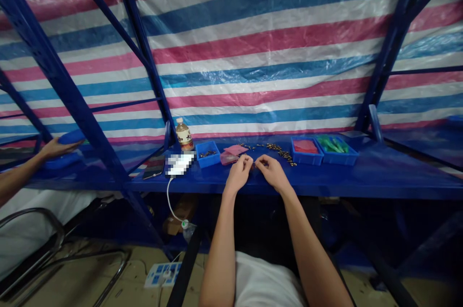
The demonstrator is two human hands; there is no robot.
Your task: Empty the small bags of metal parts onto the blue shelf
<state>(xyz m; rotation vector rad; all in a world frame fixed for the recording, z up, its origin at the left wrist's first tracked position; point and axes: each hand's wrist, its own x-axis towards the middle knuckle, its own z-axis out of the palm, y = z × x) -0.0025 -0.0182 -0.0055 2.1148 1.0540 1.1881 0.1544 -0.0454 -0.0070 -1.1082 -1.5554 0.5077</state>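
Observation:
Close together over the front of the blue table, my left hand and my right hand are both closed, fingertips pinched. Whatever sits between the fingertips is too small to name. Just behind my left hand lie pink sheets or pouches. Small brass-coloured metal pieces are scattered in a loose pile behind my right hand. To the left, a blue bin holds more small dark pieces. On the right, one blue bin contains pink pouches and another blue bin contains green ones.
A drink bottle stands at the back left, near a phone and a blurred white device with a cable. Blue metal posts frame the table. Far left, another person's hand holds a blue bin.

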